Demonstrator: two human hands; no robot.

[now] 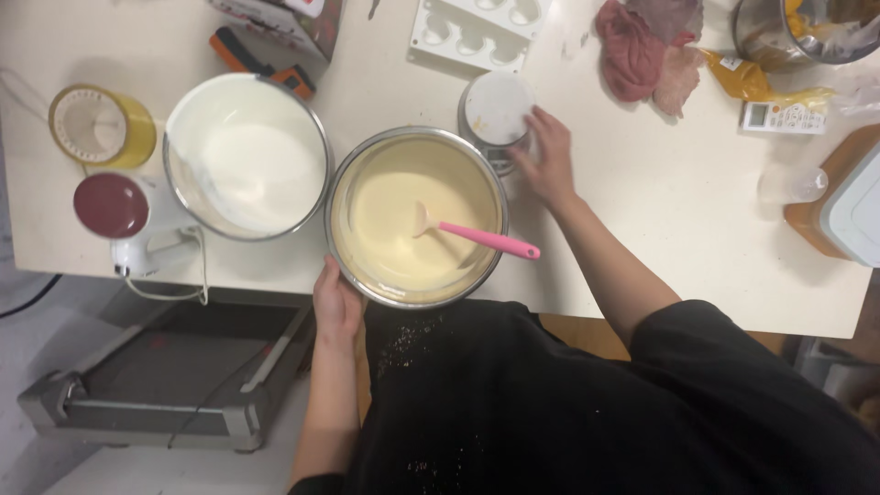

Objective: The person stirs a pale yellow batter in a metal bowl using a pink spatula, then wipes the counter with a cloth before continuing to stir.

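Observation:
A steel bowl [341, 174] of pale yellow batter sits at the table's near edge. A pink-handled spatula [477, 237] rests in it, blade in the batter. My left hand [335, 302] grips the bowl's near rim. My right hand [548, 163] reaches past the bowl's right side and touches a small round white-topped scale [495, 108], fingers apart, holding nothing.
A second steel bowl [179, 137] with white cream stands to the left, beside a white hand mixer [137, 229] and a yellow cup [99, 125]. Further back lie a white silicone mould [477, 27], red cloths [642, 50], a remote [784, 117] and a metal pot [779, 32].

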